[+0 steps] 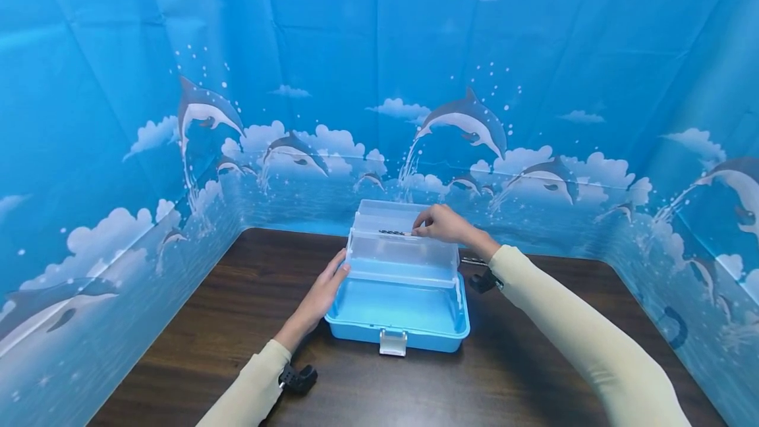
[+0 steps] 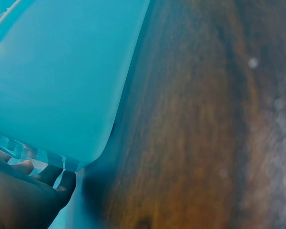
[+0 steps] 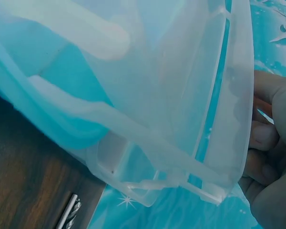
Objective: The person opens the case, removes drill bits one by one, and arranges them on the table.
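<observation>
A blue toolbox [image 1: 397,341] stands open on the table, its translucent trays [image 1: 403,262] fanned up toward the back. My right hand [image 1: 446,224] pinches a drill bit [image 1: 393,233] by its shank over the upper tray, the dark twisted end pointing left. That bit is hidden behind the tray in the right wrist view. Along the box's left side, my left hand [image 1: 323,290] touches the tray edge with fingers extended. In the left wrist view its fingers [image 2: 66,183] lie against the box's side.
To the right of the box, more drill bits [image 1: 474,261] lie on the brown table [image 1: 237,328], partly behind the right wrist. A white latch [image 1: 393,342] hangs from the box front. A blue dolphin-print curtain [image 1: 332,84] surrounds the table's back and sides.
</observation>
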Demonstrator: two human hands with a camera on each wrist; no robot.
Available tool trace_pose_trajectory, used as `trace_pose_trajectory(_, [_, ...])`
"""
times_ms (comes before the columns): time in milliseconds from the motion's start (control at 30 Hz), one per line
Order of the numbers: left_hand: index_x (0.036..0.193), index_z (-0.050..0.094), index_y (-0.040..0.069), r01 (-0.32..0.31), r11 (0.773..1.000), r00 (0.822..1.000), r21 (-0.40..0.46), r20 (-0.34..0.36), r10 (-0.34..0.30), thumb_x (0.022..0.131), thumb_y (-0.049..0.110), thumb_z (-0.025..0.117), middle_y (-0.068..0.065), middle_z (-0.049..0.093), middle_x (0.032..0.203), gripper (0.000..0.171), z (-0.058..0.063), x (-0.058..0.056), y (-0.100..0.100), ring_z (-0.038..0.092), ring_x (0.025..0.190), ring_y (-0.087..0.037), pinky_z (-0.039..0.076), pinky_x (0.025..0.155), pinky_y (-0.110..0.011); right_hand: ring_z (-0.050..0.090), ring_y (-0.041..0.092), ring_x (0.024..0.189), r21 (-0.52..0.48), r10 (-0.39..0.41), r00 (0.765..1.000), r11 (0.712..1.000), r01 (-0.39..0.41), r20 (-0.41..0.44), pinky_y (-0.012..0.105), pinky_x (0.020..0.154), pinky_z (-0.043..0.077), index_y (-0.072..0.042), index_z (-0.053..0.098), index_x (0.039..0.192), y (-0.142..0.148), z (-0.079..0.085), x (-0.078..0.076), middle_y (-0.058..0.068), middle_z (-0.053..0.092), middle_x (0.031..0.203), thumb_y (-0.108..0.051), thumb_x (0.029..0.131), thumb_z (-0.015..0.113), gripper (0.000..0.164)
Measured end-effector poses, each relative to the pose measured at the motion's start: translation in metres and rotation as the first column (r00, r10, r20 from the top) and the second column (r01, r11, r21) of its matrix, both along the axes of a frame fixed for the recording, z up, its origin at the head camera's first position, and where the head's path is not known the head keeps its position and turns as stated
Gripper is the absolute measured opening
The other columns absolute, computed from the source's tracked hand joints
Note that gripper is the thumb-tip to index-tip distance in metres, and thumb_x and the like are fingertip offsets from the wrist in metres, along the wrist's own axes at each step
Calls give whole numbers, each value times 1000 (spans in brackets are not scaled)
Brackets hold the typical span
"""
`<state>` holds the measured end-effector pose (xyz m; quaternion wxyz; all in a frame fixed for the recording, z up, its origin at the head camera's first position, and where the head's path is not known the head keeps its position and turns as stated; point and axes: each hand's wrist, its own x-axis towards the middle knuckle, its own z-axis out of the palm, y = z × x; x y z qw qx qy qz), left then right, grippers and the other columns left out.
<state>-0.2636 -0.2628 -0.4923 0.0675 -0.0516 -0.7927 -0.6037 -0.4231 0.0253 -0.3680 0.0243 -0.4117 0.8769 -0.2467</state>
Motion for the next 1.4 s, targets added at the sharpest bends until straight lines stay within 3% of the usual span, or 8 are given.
trace_pose_trajectory(333, [163,24,19,5,1000,1000,5,2,-5,108,53,42,-4,18,168,68,-1,1,-1,13,153,-36,11,114,-68,66,17,78,-41,-28,997,999,31,74,35,67,52,-9,80,104,-6,-5,-1,0,74,95,-18,101,69,14])
trace_pose_trajectory(567, [163,25,19,-6,1000,1000,-14,-8,6,108,51,41,-4,19,168,65,-1,2,2,15,152,-36,13,114,-68,66,17,77,-57,-91,990,994,98,106,36,68,54,-9,80,101,-4,-10,-4,0,73,89,-18,100,69,14])
trace_pose_trajectory(833, [163,26,18,-13,1000,1000,-23,-15,13,109,50,42,-3,20,168,65,0,3,1,15,152,-35,14,114,-67,63,18,73,-44,-93,991,994,97,96,34,64,51,-7,78,100,-6,-8,-1,1,71,87,-17,98,72,11])
trace_pose_trajectory(1067, [163,24,19,-7,1000,1000,-23,-15,7,107,54,42,-5,20,168,68,0,2,0,15,152,-36,14,114,-69,56,17,70,-45,-85,984,995,93,153,32,62,47,-6,75,100,-7,-8,-3,2,70,86,-15,100,70,10])
trace_pose_trajectory(1200, [163,26,19,-5,1000,1000,-22,-17,4,107,54,42,-5,20,168,67,0,3,0,15,152,-35,14,114,-68,58,15,71,-7,-64,991,998,65,116,32,63,48,-7,76,100,-7,-8,-3,1,70,87,-16,101,68,12])
trace_pose_trajectory(1400, [163,25,18,-7,1000,1000,-18,-22,7,108,51,42,-4,20,168,67,0,2,1,16,152,-36,14,113,-69,64,12,75,53,-29,999,998,31,-35,34,67,53,-9,78,106,-7,-6,0,-2,72,92,-18,103,65,16])
